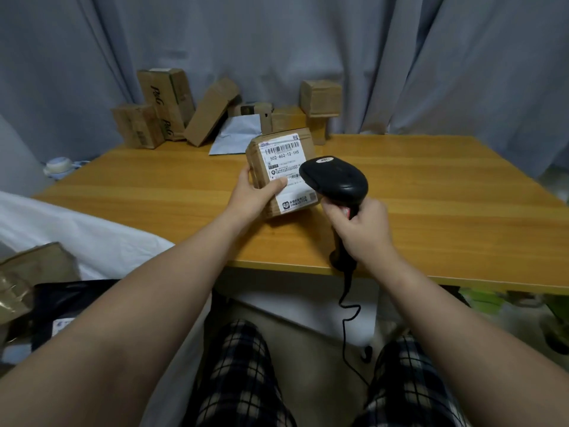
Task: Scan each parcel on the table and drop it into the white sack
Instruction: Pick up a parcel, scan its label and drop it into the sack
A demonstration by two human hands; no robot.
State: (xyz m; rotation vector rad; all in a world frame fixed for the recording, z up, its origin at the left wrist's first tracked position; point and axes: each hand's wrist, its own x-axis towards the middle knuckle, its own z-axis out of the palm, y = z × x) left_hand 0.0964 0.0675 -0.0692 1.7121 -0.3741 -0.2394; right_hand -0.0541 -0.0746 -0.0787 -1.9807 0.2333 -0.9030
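Note:
A small brown cardboard parcel [278, 149] with a white barcode label faces me above the wooden table [431, 211]. My left hand [255, 195] grips its left side, thumb across the label. My right hand [360, 229] holds the handle of a black barcode scanner [334, 178], whose head covers the label's right edge. The scanner's cable hangs down past the table's front edge. The white sack [92, 235] lies open at the lower left with a brown parcel [34, 272] and a dark bag [70, 306] inside.
Several brown boxes [166, 100] and a grey mailer [234, 134] stand piled at the table's back edge against a grey curtain. One more box [321, 98] sits stacked at the back centre. A tape roll [58, 164] lies off the table's left side.

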